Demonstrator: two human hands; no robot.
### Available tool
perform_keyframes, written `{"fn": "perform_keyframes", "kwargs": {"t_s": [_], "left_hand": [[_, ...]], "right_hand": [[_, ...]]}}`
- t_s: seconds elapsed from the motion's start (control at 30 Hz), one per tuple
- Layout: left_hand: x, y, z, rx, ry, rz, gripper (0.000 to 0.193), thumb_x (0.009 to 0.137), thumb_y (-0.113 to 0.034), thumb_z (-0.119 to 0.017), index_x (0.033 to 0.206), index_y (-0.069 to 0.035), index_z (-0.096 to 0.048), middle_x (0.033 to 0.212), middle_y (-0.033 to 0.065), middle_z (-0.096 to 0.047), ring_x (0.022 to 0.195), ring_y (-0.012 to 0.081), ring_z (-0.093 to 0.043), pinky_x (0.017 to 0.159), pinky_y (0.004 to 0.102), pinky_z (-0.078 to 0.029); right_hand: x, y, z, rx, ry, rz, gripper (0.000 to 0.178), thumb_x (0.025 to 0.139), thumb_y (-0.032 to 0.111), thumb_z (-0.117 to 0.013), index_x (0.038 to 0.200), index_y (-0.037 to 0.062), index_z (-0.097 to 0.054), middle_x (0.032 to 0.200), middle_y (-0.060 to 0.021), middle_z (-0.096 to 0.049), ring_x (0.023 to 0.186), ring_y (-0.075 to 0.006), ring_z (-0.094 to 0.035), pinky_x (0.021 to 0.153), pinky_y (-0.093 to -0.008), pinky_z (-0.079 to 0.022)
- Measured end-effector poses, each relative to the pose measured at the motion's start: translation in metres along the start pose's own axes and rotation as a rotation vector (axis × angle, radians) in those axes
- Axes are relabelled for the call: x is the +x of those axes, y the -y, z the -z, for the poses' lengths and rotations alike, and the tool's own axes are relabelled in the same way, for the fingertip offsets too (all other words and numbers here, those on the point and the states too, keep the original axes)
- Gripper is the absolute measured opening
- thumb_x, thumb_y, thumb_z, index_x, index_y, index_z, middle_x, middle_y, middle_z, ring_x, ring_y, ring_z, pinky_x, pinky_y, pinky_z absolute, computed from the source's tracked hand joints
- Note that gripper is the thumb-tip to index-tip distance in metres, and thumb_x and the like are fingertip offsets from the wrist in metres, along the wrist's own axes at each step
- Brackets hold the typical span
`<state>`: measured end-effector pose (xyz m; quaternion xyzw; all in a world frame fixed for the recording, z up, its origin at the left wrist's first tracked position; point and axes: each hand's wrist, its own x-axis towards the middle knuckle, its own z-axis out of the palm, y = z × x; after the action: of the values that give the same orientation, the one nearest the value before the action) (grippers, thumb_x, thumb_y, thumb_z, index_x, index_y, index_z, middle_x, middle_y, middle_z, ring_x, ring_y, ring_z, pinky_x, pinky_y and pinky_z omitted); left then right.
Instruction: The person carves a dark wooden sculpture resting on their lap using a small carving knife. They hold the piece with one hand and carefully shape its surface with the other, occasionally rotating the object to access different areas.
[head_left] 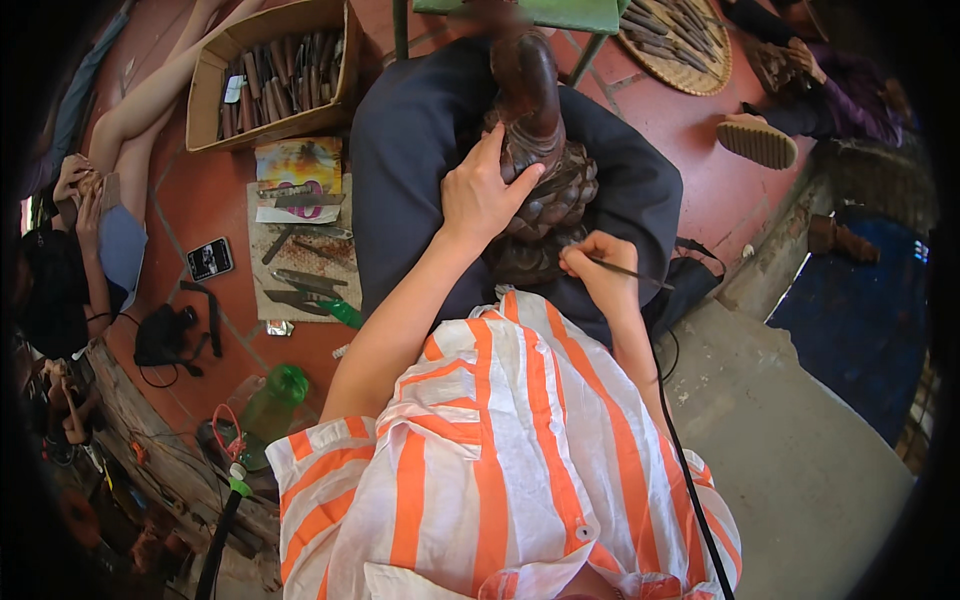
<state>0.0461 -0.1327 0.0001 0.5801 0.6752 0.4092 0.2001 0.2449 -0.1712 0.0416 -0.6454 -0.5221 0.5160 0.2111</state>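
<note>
The left hand [487, 198] spreads its fingers over the dark carving [562, 188] beneath them, between the thighs [405, 170], likely to steady it. The right hand's [610, 275] fingers pinch a thin tool [632, 272], presumably for fine control. The carving's long axis runs away from the body, slimmer end beyond the left fingers.

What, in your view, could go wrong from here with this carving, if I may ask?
The slim tool in the right hand could slip and nick the left hand, which lies against the same dark carving. The carving, set between the trousered legs, might also shift under pressure.
</note>
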Motion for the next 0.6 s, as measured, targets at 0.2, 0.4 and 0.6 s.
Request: {"fn": "perform_keyframes", "kwargs": {"t_s": [0.2,0.4,0.6], "left_hand": [[0.002,0.0,0.0,-0.016,-0.006,-0.017,0.064,0.078,-0.037,-0.074,0.122,0.005,-0.056,0.103,0.0238,-0.066,0.09,0.0365,-0.067,0.076,0.0398,-0.054],[0.001,0.001,0.002,0.002,-0.001,0.001,0.064,0.078,-0.037,-0.074,0.122,0.006,-0.056,0.103,0.0241,-0.066,0.089,0.0367,-0.067,0.076,0.0396,-0.054],[0.002,-0.002,0.0,-0.02,0.015,-0.002,0.065,0.078,-0.037,-0.074,0.122,0.006,-0.056,0.103,0.024,-0.066,0.09,0.0368,-0.067,0.075,0.04,-0.054]], "right_hand": [[0.007,0.002,0.002,0.094,0.012,-0.015,0.014,0.077,0.006,-0.065,0.07,-0.0057,-0.063,0.064,-0.0082,-0.067,0.058,-0.0084,-0.061,0.055,-0.0222,-0.047],[-0.004,0.005,0.012,0.128,0.052,-0.084,0.012,0.078,0.005,-0.065,0.072,-0.0049,-0.064,0.065,-0.0077,-0.067,0.058,-0.0096,-0.062,0.055,-0.0228,-0.049],[0.005,0.006,-0.004,0.146,0.019,-0.065,0.011,0.078,0.004,-0.066,0.073,-0.0058,-0.063,0.067,-0.0091,-0.067,0.061,-0.0098,-0.063,0.057,-0.0213,-0.049]]}}
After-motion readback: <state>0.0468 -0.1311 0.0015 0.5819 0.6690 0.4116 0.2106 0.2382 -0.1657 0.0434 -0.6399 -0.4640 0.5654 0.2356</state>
